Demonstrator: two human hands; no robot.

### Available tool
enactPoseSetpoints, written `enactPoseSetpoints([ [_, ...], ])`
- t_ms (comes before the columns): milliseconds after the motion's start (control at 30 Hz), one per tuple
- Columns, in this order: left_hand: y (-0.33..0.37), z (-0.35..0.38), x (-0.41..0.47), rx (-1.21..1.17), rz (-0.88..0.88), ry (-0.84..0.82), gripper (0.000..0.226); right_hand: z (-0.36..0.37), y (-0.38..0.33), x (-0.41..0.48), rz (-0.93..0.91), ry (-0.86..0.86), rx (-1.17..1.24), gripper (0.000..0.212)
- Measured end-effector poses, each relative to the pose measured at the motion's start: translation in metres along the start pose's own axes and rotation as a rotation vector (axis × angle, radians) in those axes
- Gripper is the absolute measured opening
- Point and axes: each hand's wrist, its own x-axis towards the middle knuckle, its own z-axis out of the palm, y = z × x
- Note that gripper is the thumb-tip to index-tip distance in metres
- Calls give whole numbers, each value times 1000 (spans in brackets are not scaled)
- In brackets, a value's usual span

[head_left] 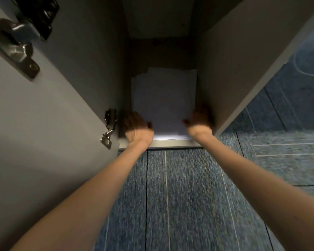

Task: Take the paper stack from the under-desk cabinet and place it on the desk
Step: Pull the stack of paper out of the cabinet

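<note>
A loose stack of white paper [164, 98] lies flat on the floor of the open under-desk cabinet [170, 143], its sheets slightly fanned at the far end. My left hand [137, 126] rests at the stack's near left corner, thumb on top of the paper. My right hand [199, 120] is at the near right corner, thumb on the top sheet and fingers along the stack's side. Both hands touch the stack, which still lies on the cabinet floor; the fingers are dark and blurred, so a full grip is not plain.
The open cabinet door [53, 105] stands at my left with metal hinges [109, 127] on its inner face. The cabinet's right side panel [234, 73] hems in my right hand. Blue carpet tiles [179, 196] cover the floor below my forearms.
</note>
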Motion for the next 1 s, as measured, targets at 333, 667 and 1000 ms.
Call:
enactPoseSetpoints([
  [333, 1, -6, 35, -222, -375, -115, 95, 2, -6, 21, 88, -27, 38, 84],
  [667, -3, -16, 40, -553, -417, -242, 68, -1, -5, 19, 76, -23, 91, 86],
  [1000, -4, -18, 36, -817, -352, -335, 51, -1, 3, 10, 50, -20, 202, 68],
])
